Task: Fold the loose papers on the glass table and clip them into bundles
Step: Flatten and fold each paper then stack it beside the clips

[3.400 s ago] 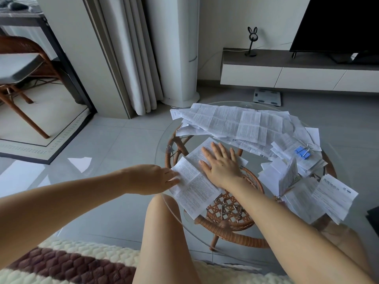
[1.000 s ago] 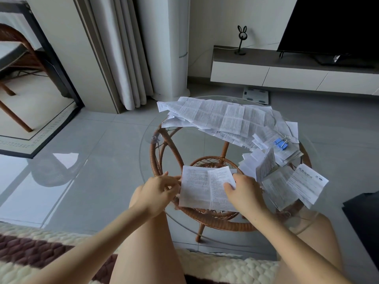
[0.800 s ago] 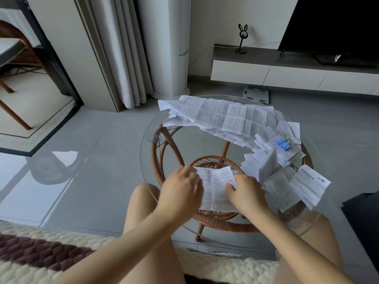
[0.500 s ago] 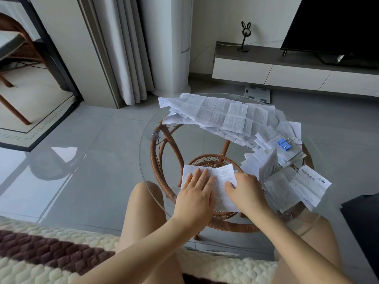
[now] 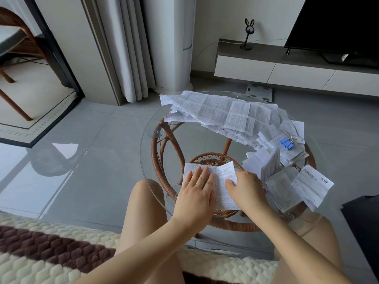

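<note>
On the near side of the round glass desk (image 5: 151, 144) lies a folded paper (image 5: 222, 179). The left hand (image 5: 194, 198) presses flat on its left half with fingers straight. The right hand (image 5: 246, 189) holds its right edge, thumb on top, fingers curled. A heap of loose printed sheets (image 5: 223, 113) covers the far side. A blue binder clip (image 5: 286, 143) rests on papers at the right.

Left hand (image 5: 194, 198) and right hand (image 5: 247, 189) bare; forearms (image 5: 155, 249) and knees (image 5: 143, 193) bare
</note>
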Tool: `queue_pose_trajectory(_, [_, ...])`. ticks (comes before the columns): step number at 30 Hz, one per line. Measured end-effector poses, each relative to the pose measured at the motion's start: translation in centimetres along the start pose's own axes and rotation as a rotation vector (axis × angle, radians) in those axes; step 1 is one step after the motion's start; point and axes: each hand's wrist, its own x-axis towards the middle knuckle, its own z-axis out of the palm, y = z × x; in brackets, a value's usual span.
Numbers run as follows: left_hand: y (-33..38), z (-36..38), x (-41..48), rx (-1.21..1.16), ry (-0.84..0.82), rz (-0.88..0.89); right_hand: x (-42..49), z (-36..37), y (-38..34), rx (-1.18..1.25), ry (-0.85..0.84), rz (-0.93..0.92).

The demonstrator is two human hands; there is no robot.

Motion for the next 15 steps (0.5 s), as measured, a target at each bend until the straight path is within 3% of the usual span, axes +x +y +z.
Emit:
queue_pose_trajectory(12, [-0.1, 0.5, 0.2, 0.013, -0.030, -0.003, -0.4, 0.7, -0.6, -0.027, 0.018, 0.020])
queue_pose_trajectory(15, [-0.1, 0.6, 0.2, 0.033, -0.048, -0.003, -2.1, 1.2, -1.6, -0.074, 0.213, -0.070])
